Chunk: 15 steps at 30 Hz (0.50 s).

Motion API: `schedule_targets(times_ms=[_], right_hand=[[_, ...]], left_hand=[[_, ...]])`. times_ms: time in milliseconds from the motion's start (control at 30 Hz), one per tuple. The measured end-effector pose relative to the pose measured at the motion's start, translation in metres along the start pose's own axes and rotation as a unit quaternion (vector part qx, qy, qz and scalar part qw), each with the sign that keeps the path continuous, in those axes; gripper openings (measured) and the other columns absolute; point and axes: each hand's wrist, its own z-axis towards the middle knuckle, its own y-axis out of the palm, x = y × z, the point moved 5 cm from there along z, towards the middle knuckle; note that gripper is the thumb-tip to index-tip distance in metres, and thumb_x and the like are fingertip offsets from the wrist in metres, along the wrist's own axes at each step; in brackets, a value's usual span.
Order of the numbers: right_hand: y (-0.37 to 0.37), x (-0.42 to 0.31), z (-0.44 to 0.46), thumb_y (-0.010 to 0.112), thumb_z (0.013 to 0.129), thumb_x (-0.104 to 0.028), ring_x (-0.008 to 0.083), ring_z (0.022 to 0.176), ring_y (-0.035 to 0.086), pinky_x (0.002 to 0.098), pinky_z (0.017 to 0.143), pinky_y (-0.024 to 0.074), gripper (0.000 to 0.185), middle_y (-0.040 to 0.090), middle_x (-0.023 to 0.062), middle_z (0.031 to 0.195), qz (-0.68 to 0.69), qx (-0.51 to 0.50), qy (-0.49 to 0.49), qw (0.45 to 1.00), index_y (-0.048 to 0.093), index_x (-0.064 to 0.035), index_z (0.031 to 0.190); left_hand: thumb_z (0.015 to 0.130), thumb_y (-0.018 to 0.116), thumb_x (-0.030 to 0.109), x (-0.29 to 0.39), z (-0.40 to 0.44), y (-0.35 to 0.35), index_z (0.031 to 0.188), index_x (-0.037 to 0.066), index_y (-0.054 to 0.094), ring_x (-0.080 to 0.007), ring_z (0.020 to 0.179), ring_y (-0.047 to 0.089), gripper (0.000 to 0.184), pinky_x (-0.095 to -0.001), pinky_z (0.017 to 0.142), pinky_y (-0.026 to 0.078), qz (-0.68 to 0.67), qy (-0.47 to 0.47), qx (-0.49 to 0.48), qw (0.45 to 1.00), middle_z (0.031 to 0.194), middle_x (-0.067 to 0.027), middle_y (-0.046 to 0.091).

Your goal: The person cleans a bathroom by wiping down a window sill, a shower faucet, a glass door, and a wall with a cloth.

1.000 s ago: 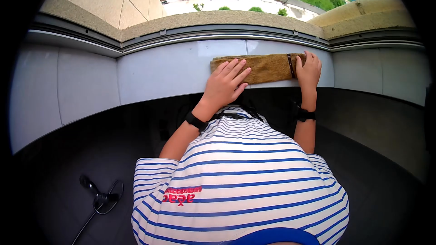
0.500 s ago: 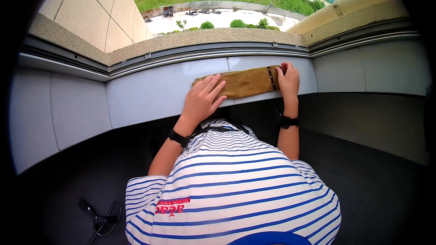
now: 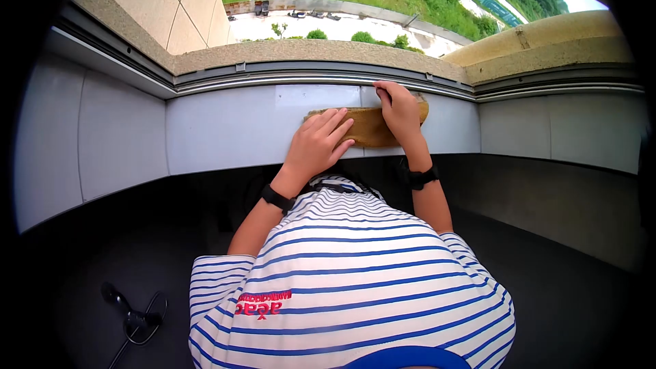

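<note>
Head view: the left hand (image 3: pixel 316 142) lies flat, fingers outstretched, on the left end of the cloth (image 3: pixel 369 129), probably to pin it against the smooth, pale sill (image 3: pixel 225 130). The right hand (image 3: pixel 402 113) curls over the right part; whether its fingertips pinch fabric, I cannot tell. Brown, soft-looking and strip-shaped, the cloth rests near the sill's front edge.

Brown cloth (image 3: pixel 374 130); blue-striped white shirt (image 3: pixel 355 280); black wristbands (image 3: pixel 278 199).

The left hand (image 3: pixel 314 143) lies flat, palm down; the right hand (image 3: pixel 402 115) is curled, thumb near forefinger.
</note>
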Motion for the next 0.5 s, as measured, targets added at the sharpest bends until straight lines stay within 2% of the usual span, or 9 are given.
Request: schedule_targets(times_ms=[33,100,167,233,333,500], right_hand=[[0.007,-0.004,0.002,0.06,0.091,-0.003,0.0336,0.094,0.067,0.0402,0.082,0.0534,0.016,0.071,0.0146,0.1,0.002,-0.01,-0.028,1.0,0.069,-0.0029,0.104],[0.015,-0.004,0.007,0.058,0.09,-0.001,0.0341,0.096,0.066,0.041,0.083,0.0529,0.018,0.071,0.0151,0.099,0.002,-0.036,-0.021,0.999,0.068,-0.0027,0.105],[0.015,0.001,0.01,0.058,0.09,-0.001,0.0348,0.094,0.066,0.0417,0.082,0.0532,0.018,0.07,0.0159,0.099,0.015,-0.011,0.01,1.0,0.067,-0.0016,0.106],[0.018,0.0,0.01,0.059,0.09,-0.001,0.035,0.093,0.065,0.0424,0.079,0.0533,0.014,0.069,0.0167,0.097,0.023,-0.029,0.033,0.999,0.064,-0.0004,0.103],[0.015,-0.009,0.009,0.062,0.09,-0.005,0.036,0.087,0.065,0.0426,0.075,0.0531,0.008,0.067,0.016,0.093,-0.019,0.0,-0.006,1.0,0.058,-0.0013,0.097],[0.022,-0.013,0.01,0.061,0.089,-0.005,0.0351,0.08,0.066,0.0423,0.071,0.0529,0.004,0.067,0.0132,0.086,-0.068,-0.012,-0.042,0.997,0.061,-0.0037,0.093]], left_hand=[[0.091,0.068,0.032,0.0,0.0,0.0,0.121,0.008,0.069,-0.0251,0.12,0.058,0.038,-0.0391,0.099,0.046,-0.001,0.0,0.003,1.0,0.133,-0.0075,0.062],[0.091,0.067,0.032,-0.001,-0.001,-0.001,0.12,0.008,0.069,-0.0252,0.121,0.058,0.037,-0.0389,0.099,0.046,0.001,-0.006,0.002,1.0,0.134,-0.0077,0.062],[0.092,0.067,0.031,0.001,-0.001,-0.003,0.121,0.008,0.068,-0.0252,0.122,0.057,0.038,-0.0386,0.099,0.046,0.007,0.003,0.012,1.0,0.134,-0.0077,0.062],[0.091,0.067,0.032,0.0,-0.001,-0.003,0.121,0.007,0.068,-0.0246,0.123,0.056,0.038,-0.0379,0.1,0.046,0.005,0.0,0.01,1.0,0.133,-0.0084,0.062],[0.091,0.067,0.032,-0.001,-0.003,0.0,0.12,0.006,0.068,-0.024,0.124,0.055,0.039,-0.0372,0.101,0.045,0.003,0.0,0.009,1.0,0.133,-0.0091,0.062],[0.091,0.067,0.032,-0.002,-0.002,-0.001,0.12,0.005,0.068,-0.024,0.124,0.055,0.039,-0.0371,0.101,0.045,0.0,-0.003,0.008,1.0,0.133,-0.0093,0.062]])
